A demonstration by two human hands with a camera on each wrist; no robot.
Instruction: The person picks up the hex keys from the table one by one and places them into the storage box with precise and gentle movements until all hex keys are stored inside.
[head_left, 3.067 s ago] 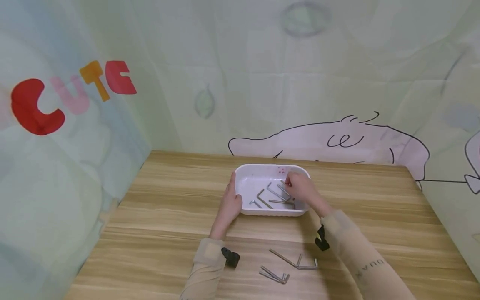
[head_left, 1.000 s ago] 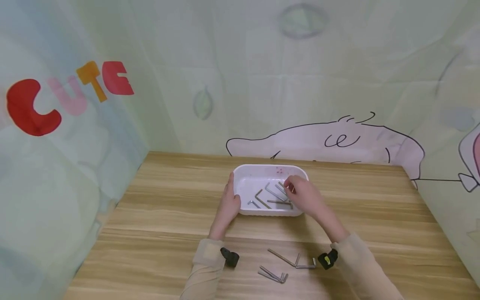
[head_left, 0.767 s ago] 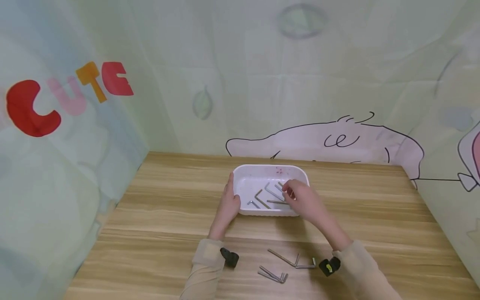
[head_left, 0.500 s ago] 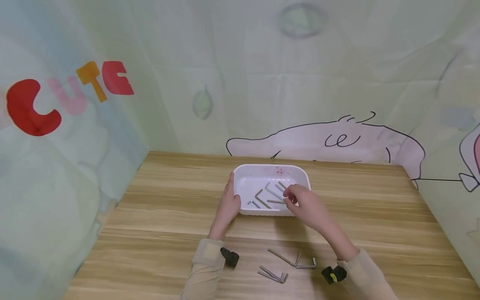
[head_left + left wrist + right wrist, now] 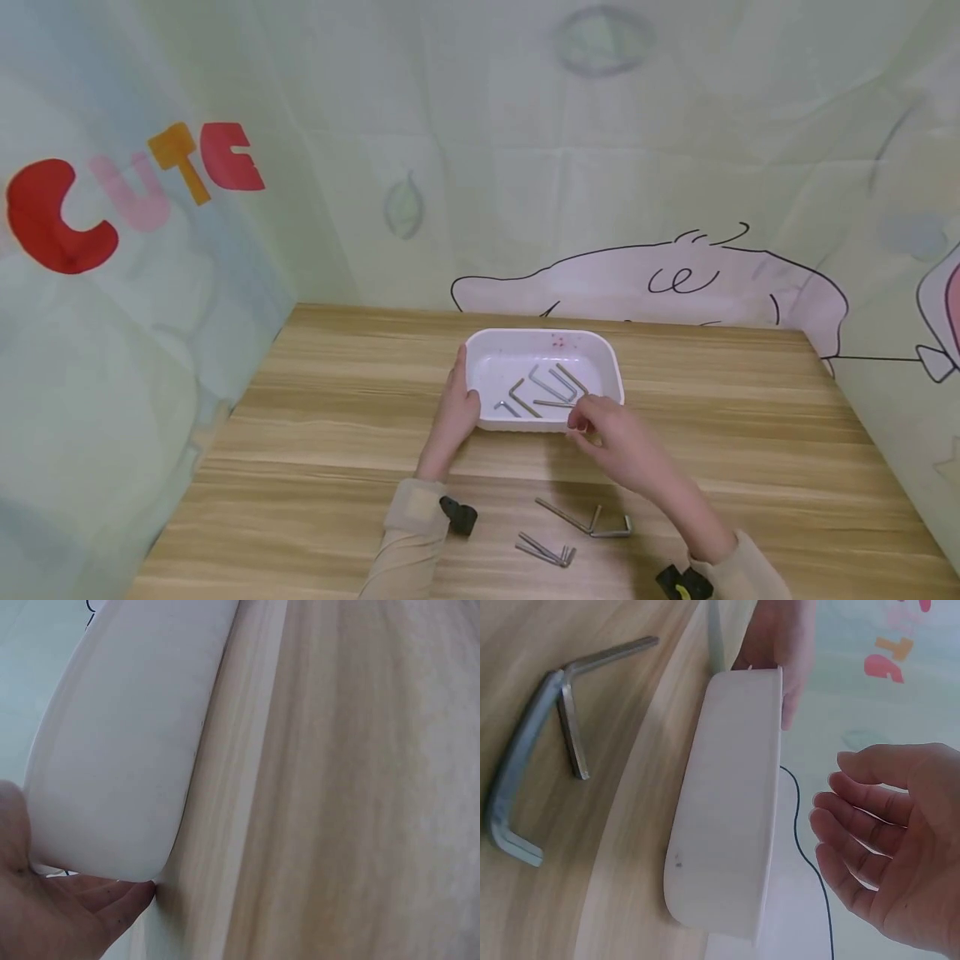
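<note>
In the head view, a white plastic tray (image 5: pixel 622 379) holds several L-shaped hex keys, some silver (image 5: pixel 551 384) and some brass-coloured (image 5: pixel 526 405). My left hand (image 5: pixel 455 408) grips the tray's left end, thumb at the front corner and fingers along the side. The left wrist view has that hand (image 5: pixel 67 911) around the end of the tray (image 5: pixel 127 742). My right hand (image 5: pixel 622 437) is over the tray's front right rim. Its fingers are loosely curled and empty in the right wrist view, where the hand (image 5: pixel 900 840) is beside the tray (image 5: pixel 724 802).
On the wooden table (image 5: pixel 337 400), nearer to me, lie more hex keys: an angled group (image 5: pixel 561 514) and a bundle (image 5: pixel 538 548) in front of it. A printed cloth (image 5: pixel 510 208) hangs behind and left of the table.
My right hand has drawn back from inside the tray toward me, over the front rim, uncovering hex keys at the tray's right. My left hand stays on the tray's left end.
</note>
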